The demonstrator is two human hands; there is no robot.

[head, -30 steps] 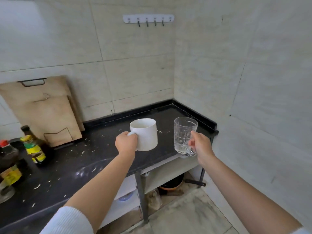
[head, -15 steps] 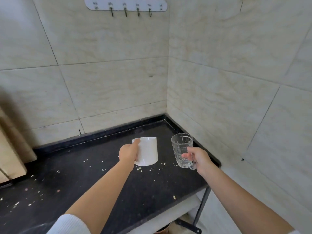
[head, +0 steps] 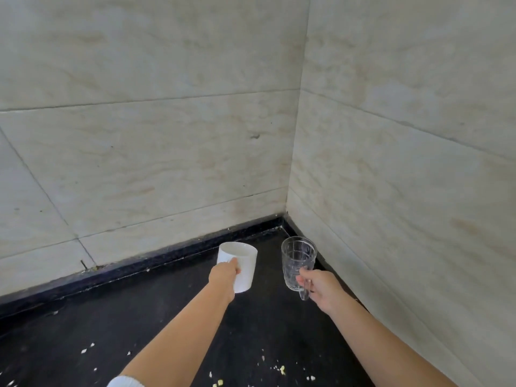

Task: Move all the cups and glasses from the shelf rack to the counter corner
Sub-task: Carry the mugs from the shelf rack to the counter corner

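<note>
My left hand point(head: 223, 277) grips a white ceramic cup point(head: 242, 266) by its near side, low over the black counter point(head: 139, 339). To its right, my right hand point(head: 321, 287) holds a clear patterned glass mug point(head: 297, 261) by its handle. Both vessels stand upright close to the inner corner where the two tiled walls meet. I cannot tell whether either base touches the counter. The shelf rack is out of view.
Beige tiled walls point(head: 167, 149) close the counter at the back and on the right, with a raised black rim point(head: 167, 261) along them. Pale crumbs point(head: 220, 382) lie scattered on the near counter.
Both hands have carried the cup and the glass mug farther toward the wall corner and lower toward the counter. The view has moved in; the hook rail and counter edge have left the frame.
</note>
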